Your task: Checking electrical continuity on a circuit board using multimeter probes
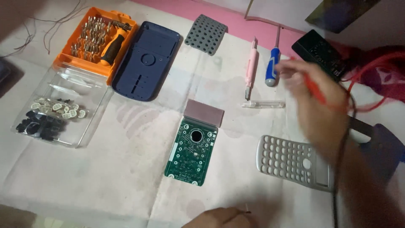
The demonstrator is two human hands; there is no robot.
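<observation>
The thin red probe (314, 88) with its red and black wires lies across the blurred right hand (314, 101), whose fingers seem closed around it, though the motion blur makes this not certain. Just beyond the fingertips lie a blue-handled screwdriver (273, 65) and a pink plastic tool (251, 69), and near the wrist a grey plastic keypad frame (291, 162) full of round holes lies flat. The left hand (219, 218) shows only at the bottom edge, fingers together on a thin dark wire end, with the green circuit board (192, 154) just beyond it on the pale cloth.
</observation>
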